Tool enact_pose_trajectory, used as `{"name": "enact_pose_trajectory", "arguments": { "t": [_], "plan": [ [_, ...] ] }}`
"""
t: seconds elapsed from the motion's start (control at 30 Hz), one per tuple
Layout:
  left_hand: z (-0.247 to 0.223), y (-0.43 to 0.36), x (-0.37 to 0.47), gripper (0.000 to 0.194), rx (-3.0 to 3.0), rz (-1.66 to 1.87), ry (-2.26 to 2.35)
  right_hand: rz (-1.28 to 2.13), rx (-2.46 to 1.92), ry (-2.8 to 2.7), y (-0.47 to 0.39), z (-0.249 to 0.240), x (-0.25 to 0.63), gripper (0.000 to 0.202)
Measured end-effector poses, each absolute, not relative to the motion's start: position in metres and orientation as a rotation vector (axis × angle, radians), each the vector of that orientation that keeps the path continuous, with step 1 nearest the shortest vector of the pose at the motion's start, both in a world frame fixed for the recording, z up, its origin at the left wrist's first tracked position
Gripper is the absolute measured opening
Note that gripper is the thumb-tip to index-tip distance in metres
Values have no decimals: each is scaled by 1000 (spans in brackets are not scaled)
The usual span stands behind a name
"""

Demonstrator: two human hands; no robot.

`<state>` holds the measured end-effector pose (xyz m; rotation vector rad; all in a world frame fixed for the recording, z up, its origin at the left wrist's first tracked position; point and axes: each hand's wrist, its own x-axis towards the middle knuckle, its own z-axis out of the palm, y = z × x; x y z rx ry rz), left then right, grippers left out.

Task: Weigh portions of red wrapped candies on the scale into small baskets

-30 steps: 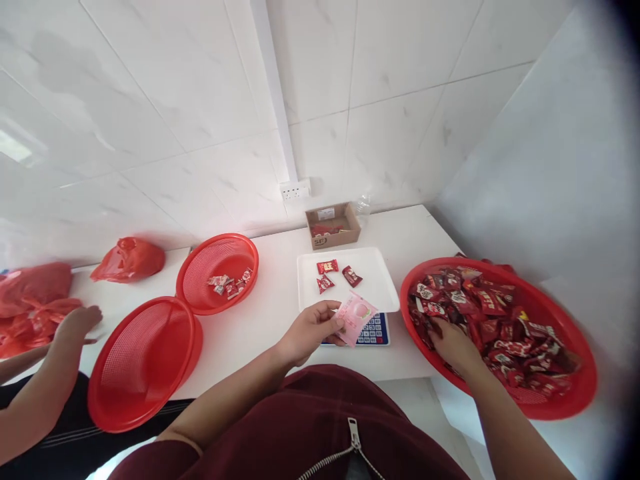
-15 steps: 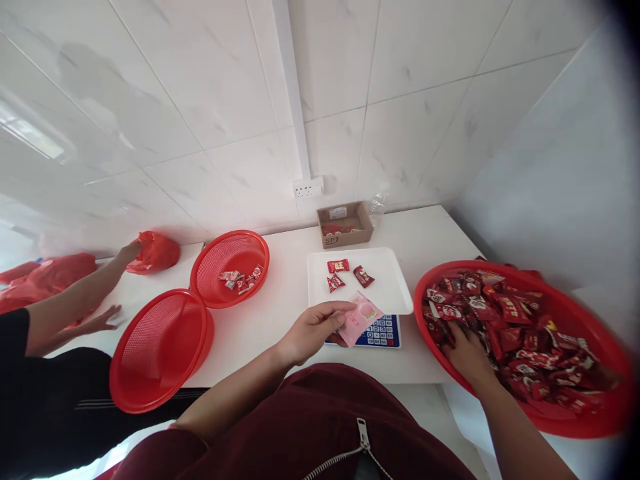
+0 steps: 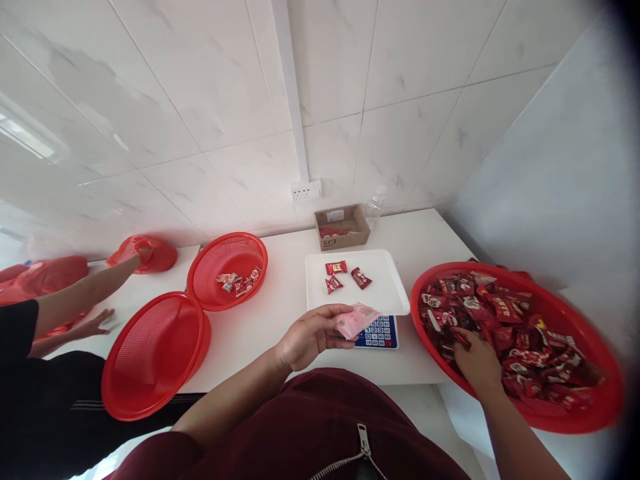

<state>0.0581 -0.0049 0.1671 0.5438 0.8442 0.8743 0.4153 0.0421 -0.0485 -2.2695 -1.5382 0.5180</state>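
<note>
A pink packet point(image 3: 356, 321) is pinched in my left hand point(image 3: 311, 337), over the near edge of a white tray point(image 3: 383, 280). Three small red packets lie on the tray, among them a bow-shaped one point(image 3: 333, 284). Below the tray shows the blue keypad point(image 3: 383, 333) of a scale. My right hand point(image 3: 477, 360) is inside the big red basket point(image 3: 607, 363) on the right, its fingers closed on a small red packet point(image 3: 461, 338). Many red and dark wrapped packets fill that basket.
An open cardboard box point(image 3: 342, 229) holds red packets behind the tray. Left are a red basket point(image 3: 227, 257) with several packets and an empty red basket point(image 3: 150, 360). Further left, another person's hand point(image 3: 95, 325) rests near red bags point(image 3: 160, 255).
My right hand has lifted slightly, and a red packet now shows at its fingertips. The pink packet in my left hand has tilted flatter. The other person's hand has moved at the red bag.
</note>
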Motion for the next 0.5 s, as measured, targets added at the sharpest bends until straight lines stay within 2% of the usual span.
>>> {"name": "enact_pose_trajectory", "arguments": {
  "t": [0.1, 0.23, 0.37, 0.5],
  "plan": [
    [166, -5, 58, 47, 511, 901, 814, 487, -2240, -1506, 42, -52, 417, 48],
    [163, -5, 60, 31, 524, 961, 987, 457, -2198, -1481, 42, -55, 418, 47],
    [158, -3, 59, 45, 613, 968, 1165, 367, -2103, -1498, 42, -49, 413, 48],
    [155, -4, 55, 47, 651, 983, 1239, 252, -2053, -1489, 45, -33, 406, 47]
  ]
}}
